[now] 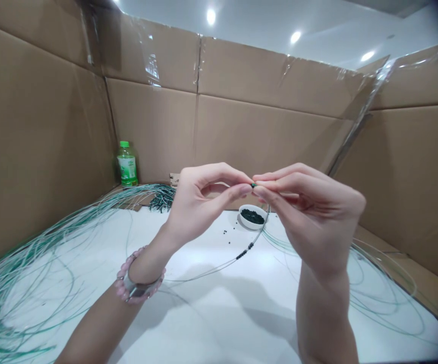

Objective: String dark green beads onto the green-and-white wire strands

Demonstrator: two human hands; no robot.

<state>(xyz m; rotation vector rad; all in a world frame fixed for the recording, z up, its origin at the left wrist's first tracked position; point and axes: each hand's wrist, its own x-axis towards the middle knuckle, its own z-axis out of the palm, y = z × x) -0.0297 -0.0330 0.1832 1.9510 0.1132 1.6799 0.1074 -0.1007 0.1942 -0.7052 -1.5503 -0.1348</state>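
My left hand [207, 194] pinches a small dark bead [253, 185] between thumb and forefinger. Its fingertips meet those of my right hand [310, 207], which is closed in a pinch on a thin wire, with a speck of green showing between the tips. Below my right hand the wire [260, 232] hangs and curves down to the left over the white table. Several black beads [245, 251] are threaded along it in a short row. Behind the hands sits a white bowl [260, 226] of black beads [252, 216]. The bead hides most of the wire's tip.
Loose beads [225, 232] lie left of the bowl. A large bundle of green and white wires [52, 237] spreads along the left side; more thin wires [386, 303] loop at right. A green bottle [127, 164] stands at the back left. Cardboard walls [264, 121] surround the white table [204, 318].
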